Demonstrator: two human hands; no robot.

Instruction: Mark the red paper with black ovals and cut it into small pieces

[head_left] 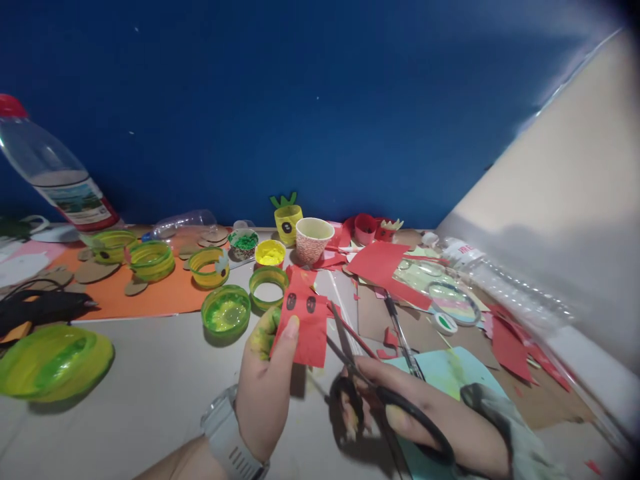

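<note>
My left hand, with a watch at the wrist and paint on the fingers, pinches a red paper piece that has two dark oval marks drawn on it. My right hand grips black-handled scissors whose blades point up toward the right edge of the red paper. Both hands hover above the grey table.
Several green and yellow painted bottle rings and lids lie around an orange sheet. A paper cup, a yellow pineapple cup, red paper scraps, a second pair of scissors and plastic bottles are scattered about. A blue wall stands behind.
</note>
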